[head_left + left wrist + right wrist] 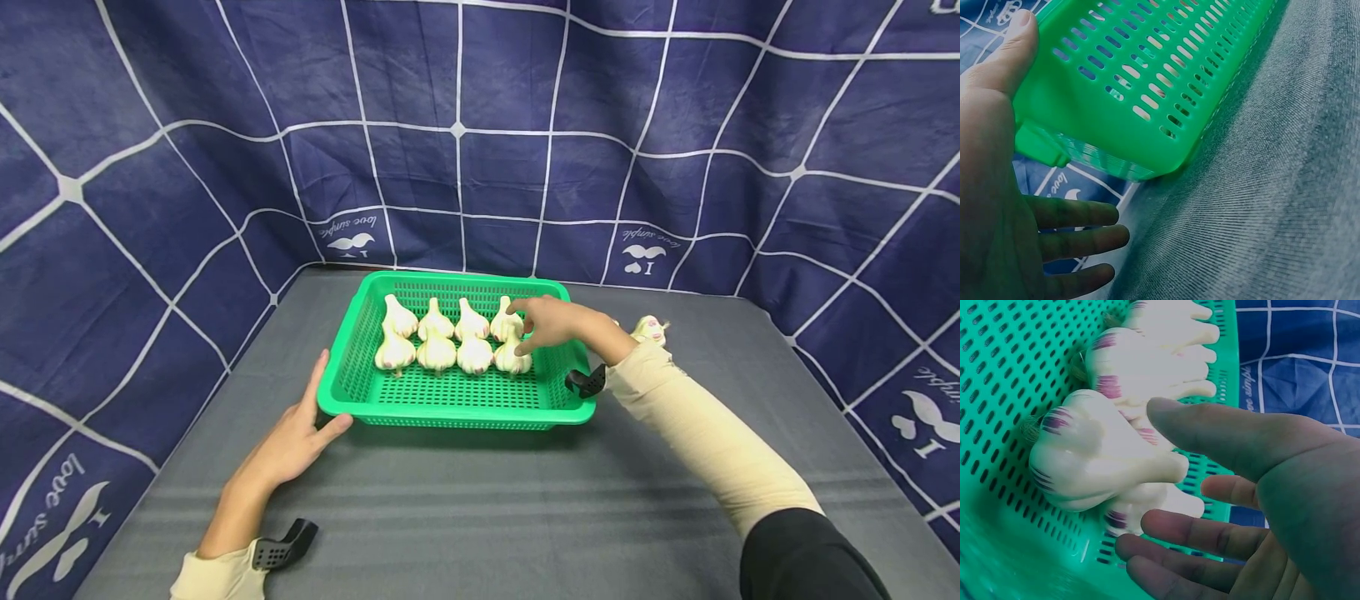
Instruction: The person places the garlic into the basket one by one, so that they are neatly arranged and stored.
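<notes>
A green plastic basket holds several white garlic bulbs set in two rows. My right hand reaches over its right side, thumb and fingers spread around the neck of the rightmost front garlic bulb. In the right wrist view that garlic bulb lies on its side with purple streaks, and the right hand has nothing gripped between thumb and fingers. At the basket's near left corner rests my left hand, fingers extended along the side and thumb by the front rim. The left wrist view shows the left hand's straight fingers below the rim.
Another garlic bulb lies on the grey cloth to the right of the basket, partly behind the right forearm. A blue curtain with white grid lines encloses the back and sides.
</notes>
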Available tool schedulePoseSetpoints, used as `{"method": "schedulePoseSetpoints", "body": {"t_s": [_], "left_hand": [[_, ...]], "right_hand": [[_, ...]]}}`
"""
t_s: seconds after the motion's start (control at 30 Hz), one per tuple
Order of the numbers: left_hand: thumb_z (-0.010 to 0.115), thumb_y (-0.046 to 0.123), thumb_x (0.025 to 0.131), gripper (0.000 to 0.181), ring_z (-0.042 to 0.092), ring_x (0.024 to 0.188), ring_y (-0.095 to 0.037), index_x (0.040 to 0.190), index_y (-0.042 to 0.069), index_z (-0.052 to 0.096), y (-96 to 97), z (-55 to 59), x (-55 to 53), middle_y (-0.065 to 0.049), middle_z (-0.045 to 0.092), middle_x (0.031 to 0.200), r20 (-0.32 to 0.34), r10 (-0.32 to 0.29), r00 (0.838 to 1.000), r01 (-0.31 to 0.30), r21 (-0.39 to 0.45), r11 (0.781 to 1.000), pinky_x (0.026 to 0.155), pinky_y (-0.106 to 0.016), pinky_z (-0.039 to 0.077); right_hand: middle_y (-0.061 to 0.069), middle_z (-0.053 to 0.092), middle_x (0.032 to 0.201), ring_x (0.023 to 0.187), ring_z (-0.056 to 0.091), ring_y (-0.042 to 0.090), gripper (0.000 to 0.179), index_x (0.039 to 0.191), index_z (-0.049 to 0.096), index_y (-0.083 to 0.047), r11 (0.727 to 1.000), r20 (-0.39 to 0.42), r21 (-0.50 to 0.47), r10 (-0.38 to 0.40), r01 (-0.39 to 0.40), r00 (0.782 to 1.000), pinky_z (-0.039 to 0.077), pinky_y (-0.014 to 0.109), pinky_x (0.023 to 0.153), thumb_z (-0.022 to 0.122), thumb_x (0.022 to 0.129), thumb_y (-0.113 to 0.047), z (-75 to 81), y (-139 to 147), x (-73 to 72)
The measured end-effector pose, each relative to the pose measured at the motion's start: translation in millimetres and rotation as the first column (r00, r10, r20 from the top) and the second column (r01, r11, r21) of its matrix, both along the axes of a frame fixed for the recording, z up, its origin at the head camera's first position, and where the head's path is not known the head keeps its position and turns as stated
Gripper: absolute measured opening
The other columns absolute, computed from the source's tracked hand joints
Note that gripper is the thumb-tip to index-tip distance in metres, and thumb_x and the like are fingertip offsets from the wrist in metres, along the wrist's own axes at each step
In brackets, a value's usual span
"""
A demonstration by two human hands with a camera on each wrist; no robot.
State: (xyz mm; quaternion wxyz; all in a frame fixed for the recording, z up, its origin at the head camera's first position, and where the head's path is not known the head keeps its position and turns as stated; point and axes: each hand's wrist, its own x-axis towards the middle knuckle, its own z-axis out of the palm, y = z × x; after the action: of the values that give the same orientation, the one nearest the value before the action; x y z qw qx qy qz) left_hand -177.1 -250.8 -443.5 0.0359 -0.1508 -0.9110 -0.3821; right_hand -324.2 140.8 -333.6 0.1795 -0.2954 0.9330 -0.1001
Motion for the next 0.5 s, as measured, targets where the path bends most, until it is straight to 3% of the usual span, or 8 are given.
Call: {"method": "schedulePoseSetpoints", "body": {"t_s": [0.23, 0.5], "left_hand": [[0.063, 0.031, 0.098, 0.095, 0.041, 0.128, -0.056, 0.159, 0.022, -0.010, -0.5, -0.8, 0.5, -0.035, 0.032, 0.150, -0.034, -0.008, 0.999, 0.008, 0.003, 1.000, 0.098, -0.068, 0.033], [0.047, 0.049, 0.102, 0.084, 0.046, 0.121, -0.059, 0.160, 0.019, -0.006, -1.4, -4.4, 2.6, -0.037, 0.032, 0.148, -0.108, -0.024, 0.994, 0.024, -0.002, 1.000, 0.094, -0.069, 0.037]], "right_hand": [[0.018, 0.070, 0.109, 0.104, 0.064, 0.030, 0.074, 0.146, 0.042, -0.001, 0.998, -0.015, -0.063, 0.011, -0.012, 1.000, 0.050, 0.043, 0.090, 0.077, 0.088, -0.030, 4.2, 4.8, 4.0], [0.017, 0.069, 0.106, 0.098, 0.066, 0.025, 0.074, 0.147, 0.040, 0.000, 0.992, 0.000, -0.129, 0.009, -0.009, 1.000, 0.052, 0.040, 0.085, 0.075, 0.089, -0.029, 2.3, 14.0, 4.5]]}}
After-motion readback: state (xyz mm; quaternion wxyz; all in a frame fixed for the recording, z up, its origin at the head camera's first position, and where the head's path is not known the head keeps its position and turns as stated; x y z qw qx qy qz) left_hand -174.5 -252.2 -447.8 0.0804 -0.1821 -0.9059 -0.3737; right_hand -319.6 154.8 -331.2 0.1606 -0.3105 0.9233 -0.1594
